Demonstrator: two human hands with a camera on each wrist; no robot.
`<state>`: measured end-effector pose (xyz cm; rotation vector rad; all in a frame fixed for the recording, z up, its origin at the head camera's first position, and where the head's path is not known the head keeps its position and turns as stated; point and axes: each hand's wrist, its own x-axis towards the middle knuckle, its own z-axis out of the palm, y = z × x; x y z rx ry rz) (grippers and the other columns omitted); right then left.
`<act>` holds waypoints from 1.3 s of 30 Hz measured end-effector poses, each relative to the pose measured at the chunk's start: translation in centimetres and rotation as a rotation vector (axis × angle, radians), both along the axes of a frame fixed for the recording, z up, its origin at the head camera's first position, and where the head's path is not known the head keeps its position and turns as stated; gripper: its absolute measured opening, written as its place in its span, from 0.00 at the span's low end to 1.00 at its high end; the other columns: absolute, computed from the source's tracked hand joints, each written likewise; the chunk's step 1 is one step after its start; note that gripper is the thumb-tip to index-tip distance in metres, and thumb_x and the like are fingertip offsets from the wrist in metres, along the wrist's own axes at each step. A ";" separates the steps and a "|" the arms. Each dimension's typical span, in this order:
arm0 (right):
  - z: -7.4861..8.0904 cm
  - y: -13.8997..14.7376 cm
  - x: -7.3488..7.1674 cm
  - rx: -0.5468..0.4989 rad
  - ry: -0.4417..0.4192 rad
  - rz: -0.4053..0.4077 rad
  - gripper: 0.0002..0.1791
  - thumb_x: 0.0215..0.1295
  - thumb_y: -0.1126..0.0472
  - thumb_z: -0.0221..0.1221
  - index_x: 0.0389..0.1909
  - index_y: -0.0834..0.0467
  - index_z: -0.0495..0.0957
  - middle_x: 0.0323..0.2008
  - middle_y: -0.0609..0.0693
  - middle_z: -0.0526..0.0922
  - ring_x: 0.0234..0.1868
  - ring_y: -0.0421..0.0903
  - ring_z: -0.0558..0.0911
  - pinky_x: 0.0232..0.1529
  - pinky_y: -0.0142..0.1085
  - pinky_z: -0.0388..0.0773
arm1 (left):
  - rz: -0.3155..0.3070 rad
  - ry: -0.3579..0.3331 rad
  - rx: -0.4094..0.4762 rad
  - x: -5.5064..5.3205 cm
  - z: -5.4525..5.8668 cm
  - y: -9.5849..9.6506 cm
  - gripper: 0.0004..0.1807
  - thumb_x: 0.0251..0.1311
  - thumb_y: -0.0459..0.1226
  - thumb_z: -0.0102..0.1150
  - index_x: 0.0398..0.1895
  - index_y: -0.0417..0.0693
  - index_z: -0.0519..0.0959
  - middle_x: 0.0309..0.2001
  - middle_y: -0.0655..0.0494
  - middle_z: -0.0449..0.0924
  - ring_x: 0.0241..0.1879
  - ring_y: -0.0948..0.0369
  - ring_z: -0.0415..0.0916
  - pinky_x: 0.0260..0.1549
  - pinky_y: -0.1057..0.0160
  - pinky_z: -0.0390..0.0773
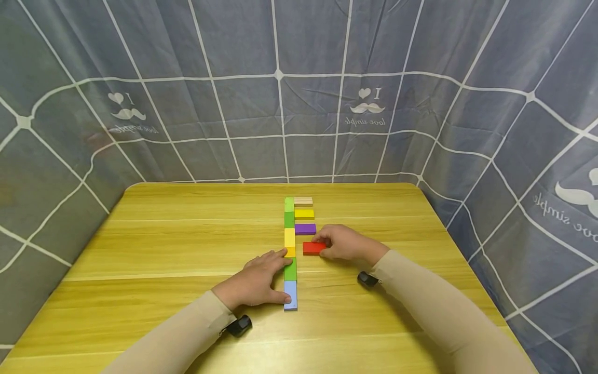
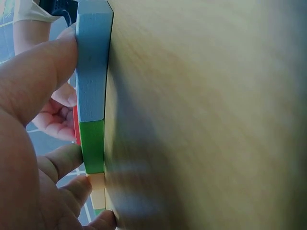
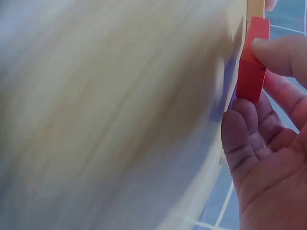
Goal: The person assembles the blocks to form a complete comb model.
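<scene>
A straight row of blocks runs away from me: a light blue block (image 1: 291, 289) nearest, then a green block (image 1: 290, 273), an orange-yellow block (image 1: 291, 253), a yellow block (image 1: 289, 237), a dark green block (image 1: 289, 220) and a light green block (image 1: 289, 204). My left hand (image 1: 257, 280) rests along the row's left side, thumb on the blue block, spread fingertips touching blocks farther up. Right of the row, my right hand (image 1: 345, 243) pinches a red block (image 3: 253, 67) between thumb and fingers. A gap separates the red block from the row.
Branching right from the row's far half are a purple block (image 1: 306, 229), a yellow block (image 1: 304, 214) and a plain wooden piece (image 1: 303, 201). They lie on a wooden table (image 1: 187, 223). A grey checked curtain (image 1: 308, 109) hangs behind and at both sides.
</scene>
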<state>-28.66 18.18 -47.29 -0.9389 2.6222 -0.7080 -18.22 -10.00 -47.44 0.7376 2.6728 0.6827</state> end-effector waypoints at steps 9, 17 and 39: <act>-0.3 -1.2 -0.1 -0.013 0.032 0.025 0.17 0.63 0.63 0.71 0.53 0.56 0.87 0.41 0.46 0.83 0.38 0.41 0.76 0.43 0.33 0.76 | -0.003 0.001 -0.009 0.0 0.0 0.1 0.50 0.58 0.58 0.75 0.80 0.51 0.66 0.85 0.49 0.53 0.83 0.38 0.51 0.76 0.30 0.54; -0.1 -1.9 0.0 -0.037 -0.007 0.010 0.16 0.63 0.65 0.70 0.53 0.56 0.88 0.41 0.46 0.82 0.37 0.42 0.75 0.41 0.32 0.75 | 0.001 0.003 -0.003 0.0 -0.1 0.0 0.50 0.57 0.58 0.75 0.80 0.53 0.67 0.85 0.50 0.53 0.83 0.39 0.51 0.76 0.31 0.55; 0.2 -1.6 0.1 -0.065 -0.084 -0.046 0.20 0.65 0.62 0.71 0.58 0.56 0.85 0.43 0.48 0.82 0.42 0.44 0.76 0.46 0.35 0.77 | -0.037 0.083 -0.102 -0.3 0.7 0.7 0.51 0.55 0.60 0.76 0.77 0.46 0.69 0.81 0.44 0.60 0.80 0.43 0.59 0.76 0.39 0.64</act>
